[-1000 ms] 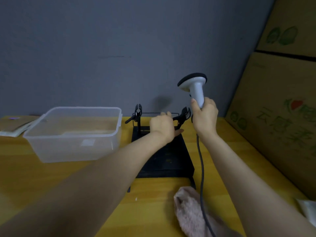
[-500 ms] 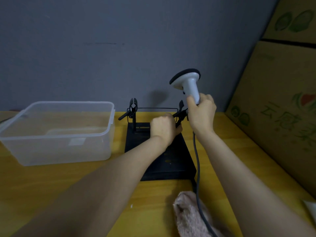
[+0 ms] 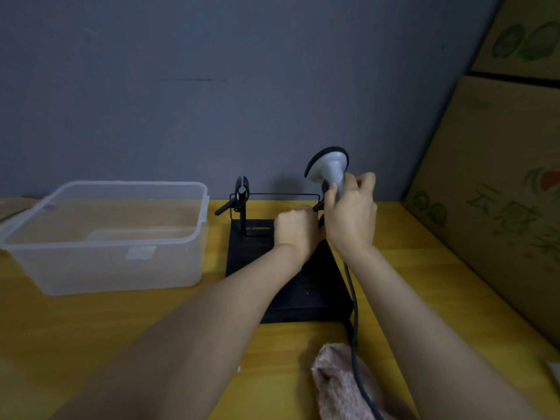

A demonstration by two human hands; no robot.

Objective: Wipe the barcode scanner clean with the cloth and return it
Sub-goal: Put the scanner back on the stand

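Writing: the cardboard boxes (image 3: 497,183) filling the right edge of the frame carry green printed characters and fruit drawings, too blurred for me to read; a pale label on the front wall of the tub is also illegible.
Right hand: my right hand (image 3: 351,216) is wrapped tight round the grip of the barcode scanner (image 3: 328,169), holding it upright, head up, right of centre above the stand's right post.
Left hand: my left hand (image 3: 298,231) is curled into a loose fist at the right post of the black stand (image 3: 303,298), touching my right hand; I cannot tell what its fingers pinch.
Scanner cable: the dark cable (image 3: 353,313) hangs from under my right hand, past the stand's right side, and crosses the cloth.
Cloth: the pinkish cloth (image 3: 342,386) lies crumpled on the yellow table (image 3: 91,322) at the bottom centre, in neither hand.
Container: the clear plastic tub (image 3: 106,237), left of centre, sits beside the stand; nothing shows inside it.
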